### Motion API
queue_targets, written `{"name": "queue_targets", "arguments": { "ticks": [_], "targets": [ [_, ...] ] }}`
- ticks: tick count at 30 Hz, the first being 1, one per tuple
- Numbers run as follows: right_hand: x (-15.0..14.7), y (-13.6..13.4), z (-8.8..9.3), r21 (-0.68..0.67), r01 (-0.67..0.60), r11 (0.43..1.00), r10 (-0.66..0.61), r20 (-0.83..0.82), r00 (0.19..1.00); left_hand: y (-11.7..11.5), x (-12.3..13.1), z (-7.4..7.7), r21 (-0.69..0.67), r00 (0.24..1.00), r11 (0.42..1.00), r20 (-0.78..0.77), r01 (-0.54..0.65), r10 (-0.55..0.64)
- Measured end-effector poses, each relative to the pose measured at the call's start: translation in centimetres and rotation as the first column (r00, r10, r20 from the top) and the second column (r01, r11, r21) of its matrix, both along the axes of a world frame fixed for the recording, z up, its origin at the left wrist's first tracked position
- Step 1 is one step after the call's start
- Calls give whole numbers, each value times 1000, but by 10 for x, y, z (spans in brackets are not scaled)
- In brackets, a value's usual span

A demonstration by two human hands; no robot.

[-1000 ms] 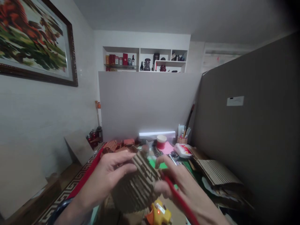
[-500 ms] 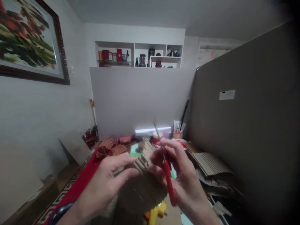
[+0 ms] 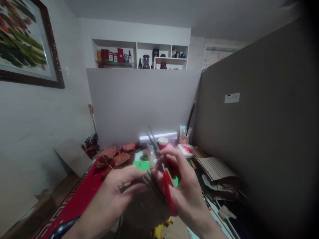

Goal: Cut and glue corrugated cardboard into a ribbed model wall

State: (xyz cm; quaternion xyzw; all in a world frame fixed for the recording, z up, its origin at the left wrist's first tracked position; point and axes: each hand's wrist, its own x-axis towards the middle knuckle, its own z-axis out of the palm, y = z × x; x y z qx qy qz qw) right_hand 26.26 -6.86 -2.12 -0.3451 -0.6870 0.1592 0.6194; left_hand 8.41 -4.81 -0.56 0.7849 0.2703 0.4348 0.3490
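Observation:
Red-handled scissors [image 3: 169, 192] rest in my right hand [image 3: 185, 186], their metal blades parted and pointing up and away. My left hand [image 3: 118, 189] pinches a piece of corrugated cardboard [image 3: 149, 181] between thumb and fingers. The fingertips of my right hand are close to the cardboard's right side; whether they touch it I cannot tell. Below the hands, partly hidden, lies a yellow tool [image 3: 158, 230], perhaps a glue gun. A green mat or sheet [image 3: 141, 165] shows behind the cardboard.
Brown model-like pieces [image 3: 122, 159] sit on the red cloth [image 3: 83, 192] at the left. A paper cup [image 3: 163, 142] and a pen holder [image 3: 183, 140] stand at the back. Corrugated sheets [image 3: 215, 167] are stacked at the right. Grey panels [image 3: 142, 103] enclose the table's back and right.
The scissors' blades have spread apart and tilted left. The cardboard has turned and dropped lower between my hands, showing less of its ridged face. The view has shifted slightly to the right.

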Motion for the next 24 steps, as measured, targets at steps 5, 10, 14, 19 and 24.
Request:
{"name": "queue_targets", "arguments": {
  "ticks": [5, 10, 14, 19, 24],
  "targets": [
    [-1, -2, 3, -96, -131, 987, 115, -161, 980, 2, -4, -1, -60, 998, 997, -16, 58, -59],
    [4, -5, 13, -277, -399, 874, 272, -401, 875, 6, -8, 0, -202, 990, 969, 14, 142, -142],
    [14, -1, 11, -226, -363, 904, 248, -415, 876, 5, -10, 2, -248, 978, 946, 69, 209, -198],
    [27, 12, 9, -221, -45, 974, -36, -352, 935, 4, -11, 3, -225, 986, 963, 102, 152, -132],
    [38, 15, 8, -190, 145, 971, -179, -177, 968, 6, -15, 1, -201, 990, 979, 141, 12, 17]
  ]
}}
